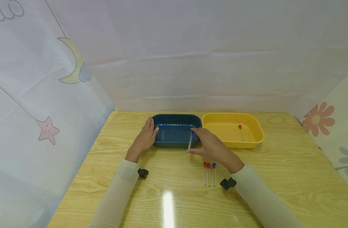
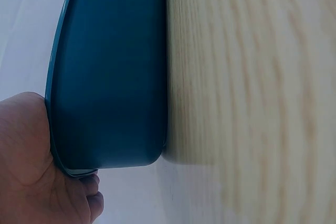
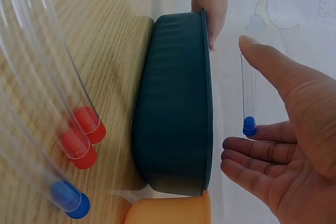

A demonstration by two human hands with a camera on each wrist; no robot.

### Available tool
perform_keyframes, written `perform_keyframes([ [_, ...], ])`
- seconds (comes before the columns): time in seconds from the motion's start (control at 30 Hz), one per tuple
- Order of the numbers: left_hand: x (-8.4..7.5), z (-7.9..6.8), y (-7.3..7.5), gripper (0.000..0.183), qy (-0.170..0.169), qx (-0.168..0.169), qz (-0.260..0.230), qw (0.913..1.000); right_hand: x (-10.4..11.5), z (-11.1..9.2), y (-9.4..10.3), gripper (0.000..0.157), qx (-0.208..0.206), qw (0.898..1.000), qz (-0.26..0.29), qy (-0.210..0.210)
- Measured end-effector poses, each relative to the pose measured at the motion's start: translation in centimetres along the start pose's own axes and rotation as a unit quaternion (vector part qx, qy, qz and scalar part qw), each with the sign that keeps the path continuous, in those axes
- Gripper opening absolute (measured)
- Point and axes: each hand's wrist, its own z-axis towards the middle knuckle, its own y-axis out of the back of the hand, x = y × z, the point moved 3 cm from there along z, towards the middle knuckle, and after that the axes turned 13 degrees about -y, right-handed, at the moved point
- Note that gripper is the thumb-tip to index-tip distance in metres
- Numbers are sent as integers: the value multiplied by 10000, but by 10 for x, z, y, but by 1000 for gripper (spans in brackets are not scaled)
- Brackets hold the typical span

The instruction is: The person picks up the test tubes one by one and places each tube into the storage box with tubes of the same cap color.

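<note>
My left hand grips the left end of a dark blue plastic bin, its thumb at the rim. Between the thumb and index finger of my right hand, a clear test tube with a blue cap is pinched lengthwise above the bin's front right part. Its other fingers are extended apart from the tube. Inside the bin, toward the left, lies another blue-capped test tube. Two red-capped test tubes and one blue-capped tube lie side by side on the table, below the right hand.
To the right of the blue bin stands a yellow bin, close against it, with a red-capped test tube inside. Both bins sit near the back of the wood-grain table. A pale printed cloth hangs behind and at the sides.
</note>
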Motion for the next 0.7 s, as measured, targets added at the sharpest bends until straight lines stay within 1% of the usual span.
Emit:
perform_keyframes([
  [0.23, -1, 1, 0, 68, -14, 75, 30, 10000, 1, 4, -1, 94, 59, 10000, -18, 5],
  [0.7, 0, 2, -1, 67, -3, -7, 80, 10000, 5, 19, -2, 96, 257, 9995, 78, -144],
])
